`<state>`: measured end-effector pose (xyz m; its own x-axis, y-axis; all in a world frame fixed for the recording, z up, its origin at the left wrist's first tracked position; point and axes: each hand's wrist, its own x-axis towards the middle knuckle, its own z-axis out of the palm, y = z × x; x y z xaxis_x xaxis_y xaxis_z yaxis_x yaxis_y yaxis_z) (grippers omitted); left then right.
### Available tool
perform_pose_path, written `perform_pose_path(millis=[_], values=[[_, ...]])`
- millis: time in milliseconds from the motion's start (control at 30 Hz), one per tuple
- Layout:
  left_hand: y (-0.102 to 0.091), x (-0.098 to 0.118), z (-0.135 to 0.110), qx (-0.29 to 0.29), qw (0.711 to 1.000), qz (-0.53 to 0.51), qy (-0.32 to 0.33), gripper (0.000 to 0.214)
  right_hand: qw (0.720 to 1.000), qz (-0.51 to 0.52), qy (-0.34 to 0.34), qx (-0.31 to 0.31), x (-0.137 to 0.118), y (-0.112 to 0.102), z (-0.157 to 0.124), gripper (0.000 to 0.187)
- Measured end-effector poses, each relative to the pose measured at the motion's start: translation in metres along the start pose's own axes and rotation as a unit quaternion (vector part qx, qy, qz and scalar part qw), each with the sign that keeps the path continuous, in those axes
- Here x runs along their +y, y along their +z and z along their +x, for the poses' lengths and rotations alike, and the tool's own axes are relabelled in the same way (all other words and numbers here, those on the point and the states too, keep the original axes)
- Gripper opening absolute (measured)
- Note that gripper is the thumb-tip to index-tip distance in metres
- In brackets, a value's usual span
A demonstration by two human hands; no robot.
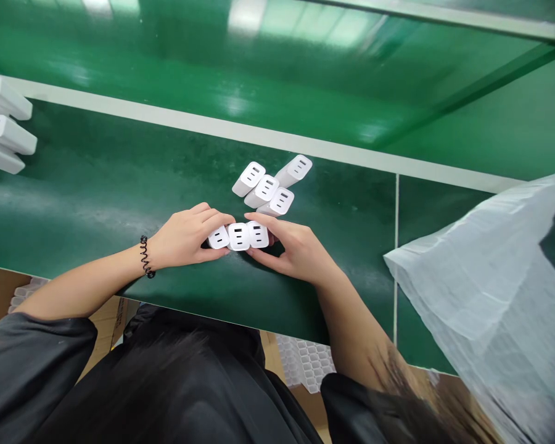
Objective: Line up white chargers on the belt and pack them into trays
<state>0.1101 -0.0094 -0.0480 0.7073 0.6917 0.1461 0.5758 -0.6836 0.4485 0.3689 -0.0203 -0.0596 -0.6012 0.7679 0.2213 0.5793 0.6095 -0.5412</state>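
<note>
Three white chargers stand side by side in a short row on the green table, their port faces turned up toward me. My left hand (197, 235) closes around the left charger (219, 237) with thumb and fingers. Between my hands the middle charger (238, 237) touches both its neighbours. My right hand (291, 246) grips the right charger (258, 235), fingers behind it and thumb in front. Just beyond, several more white chargers (267, 190) stand in a loose, tilted cluster. The far sides of the held chargers are hidden by my fingers.
More white chargers (9, 132) stand at the far left. A thin translucent sheet (481, 271) covers the right side of the green table (120, 185). A pale ledge (203, 126) runs along the back. Below the front edge are cardboard boxes and a clear celled tray (312, 364).
</note>
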Motion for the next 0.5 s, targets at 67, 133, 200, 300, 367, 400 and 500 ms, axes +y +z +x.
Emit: perform_pose_path(millis=[67,133,200,300,367,400,500], values=[[-0.002,-0.001,0.000,-0.010,1.000,0.003,0.006,0.043,1.000,0.001,0.000,0.001,0.000,0.000,0.000,0.045],[-0.006,-0.003,0.000,-0.021,1.000,0.007,0.014,0.052,1.000,0.002,0.003,0.000,0.000,0.000,0.000,0.046],[-0.009,-0.004,-0.001,-0.032,0.999,0.008,0.017,0.059,1.000,0.001,0.008,-0.004,0.001,0.000,0.000,0.047],[-0.011,-0.005,-0.001,-0.045,0.999,0.006,0.012,0.060,1.000,-0.001,0.011,-0.008,0.000,-0.001,0.000,0.048],[-0.012,-0.005,-0.001,-0.052,0.999,0.004,0.011,0.057,1.000,-0.003,0.008,-0.007,0.000,-0.001,0.000,0.047],[-0.012,-0.006,-0.001,-0.056,0.998,0.002,0.012,0.056,1.000,-0.004,0.006,-0.005,0.000,-0.001,0.001,0.047],[-0.016,-0.006,0.000,-0.074,0.997,-0.004,0.023,0.055,1.000,-0.002,0.000,0.001,-0.001,-0.001,0.001,0.046]])
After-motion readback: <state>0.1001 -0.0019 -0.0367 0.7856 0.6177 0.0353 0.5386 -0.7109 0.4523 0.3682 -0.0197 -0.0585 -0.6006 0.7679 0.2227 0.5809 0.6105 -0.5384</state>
